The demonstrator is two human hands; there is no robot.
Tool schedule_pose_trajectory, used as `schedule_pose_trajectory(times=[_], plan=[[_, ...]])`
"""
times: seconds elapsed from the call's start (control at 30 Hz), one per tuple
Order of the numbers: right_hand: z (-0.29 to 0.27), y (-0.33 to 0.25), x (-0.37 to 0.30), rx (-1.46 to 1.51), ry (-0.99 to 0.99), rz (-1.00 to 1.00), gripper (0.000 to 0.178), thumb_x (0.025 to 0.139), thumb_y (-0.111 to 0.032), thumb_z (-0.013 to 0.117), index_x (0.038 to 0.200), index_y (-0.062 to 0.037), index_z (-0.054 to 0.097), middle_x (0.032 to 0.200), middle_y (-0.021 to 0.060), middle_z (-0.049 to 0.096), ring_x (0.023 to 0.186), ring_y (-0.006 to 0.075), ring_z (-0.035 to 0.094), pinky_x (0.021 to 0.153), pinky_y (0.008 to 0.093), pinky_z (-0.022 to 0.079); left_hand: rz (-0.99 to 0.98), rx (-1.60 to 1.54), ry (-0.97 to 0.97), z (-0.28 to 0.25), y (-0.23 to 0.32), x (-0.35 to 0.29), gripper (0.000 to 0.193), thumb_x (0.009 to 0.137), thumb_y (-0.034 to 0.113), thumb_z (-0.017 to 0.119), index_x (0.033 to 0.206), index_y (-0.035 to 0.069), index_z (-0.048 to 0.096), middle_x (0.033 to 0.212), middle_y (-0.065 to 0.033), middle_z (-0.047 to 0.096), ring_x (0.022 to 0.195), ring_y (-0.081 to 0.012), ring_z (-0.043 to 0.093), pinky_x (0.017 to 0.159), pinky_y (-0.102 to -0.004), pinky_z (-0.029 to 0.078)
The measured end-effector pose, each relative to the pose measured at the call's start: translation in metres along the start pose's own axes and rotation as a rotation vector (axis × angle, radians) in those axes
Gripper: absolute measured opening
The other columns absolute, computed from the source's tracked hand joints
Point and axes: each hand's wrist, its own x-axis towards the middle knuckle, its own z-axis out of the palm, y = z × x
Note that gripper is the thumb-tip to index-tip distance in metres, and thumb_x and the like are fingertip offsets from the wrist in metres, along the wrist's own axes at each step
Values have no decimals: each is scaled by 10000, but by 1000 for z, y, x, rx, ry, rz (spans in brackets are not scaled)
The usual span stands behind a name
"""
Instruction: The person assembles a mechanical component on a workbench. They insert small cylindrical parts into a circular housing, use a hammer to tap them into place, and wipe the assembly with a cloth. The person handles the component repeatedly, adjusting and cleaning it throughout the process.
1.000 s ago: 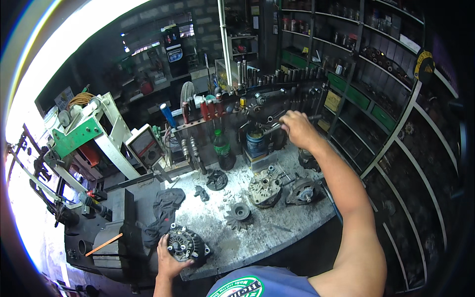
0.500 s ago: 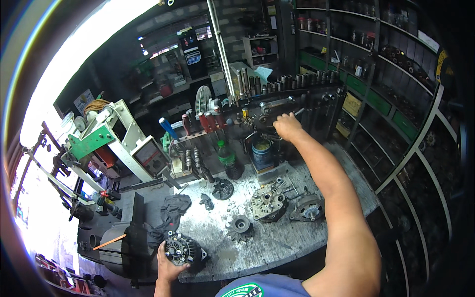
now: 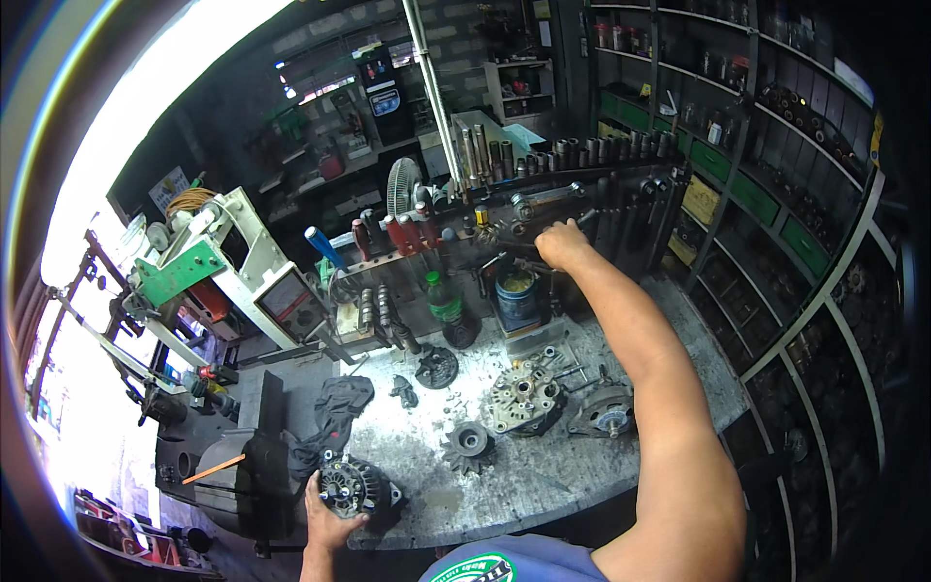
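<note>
My left hand (image 3: 328,522) grips the side of a round, finned alternator (image 3: 351,488) near the front edge of the worktop. My right hand (image 3: 562,246) is stretched forward to the tool rack (image 3: 621,215), its fingers closed. A short shiny metal end (image 3: 587,217) sticks out beyond them; the rest of that tool is hidden. Below this hand stands a blue tub (image 3: 517,307). Between my arms lie an opened alternator housing (image 3: 524,396), a pulley with a finned rotor (image 3: 469,442), and another housing part (image 3: 606,411).
A green bottle (image 3: 446,308) stands before a row of screwdrivers (image 3: 405,236). At left are a dark cloth (image 3: 341,405), a grey machine (image 3: 233,485) and a green-and-white test stand (image 3: 208,267). Sockets (image 3: 601,150) line the rack top. Shelves (image 3: 747,184) rise at right.
The whole view has shifted slightly. My right hand stays closed at the rack, and my left hand keeps its grip on the alternator, which looks slightly turned.
</note>
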Motion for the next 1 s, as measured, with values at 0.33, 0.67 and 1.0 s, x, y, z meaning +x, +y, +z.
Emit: schedule_pose_trajectory(times=[0.33,0.67,1.0], plan=[[2,-5,2,-16,-127,24,304,1021,-129,682,1277,-84,841,1406,134,786,1366,349,698,1175,608,488,9,-7,20,4,-5,-1,1489,499,325,1090,1728,48,295,1679,-257,462,1562,-465,455,1321,-546,398],[26,-1,-13,40,168,-76,252,1024,-213,650,1123,-160,875,1253,102,793,1243,333,729,1098,589,530,9,-20,24,3,-1,-1,1458,521,352,1070,1725,41,308,1681,-252,465,1563,-465,453,1324,-543,393],[21,-104,-148,746,831,3,172,1016,-83,697,1149,-21,787,988,199,776,958,397,758,887,530,603,49,-51,52,8,-8,-2,1530,493,508,1080,1730,38,313,1661,-268,480,1553,-485,462,1310,-571,396]])
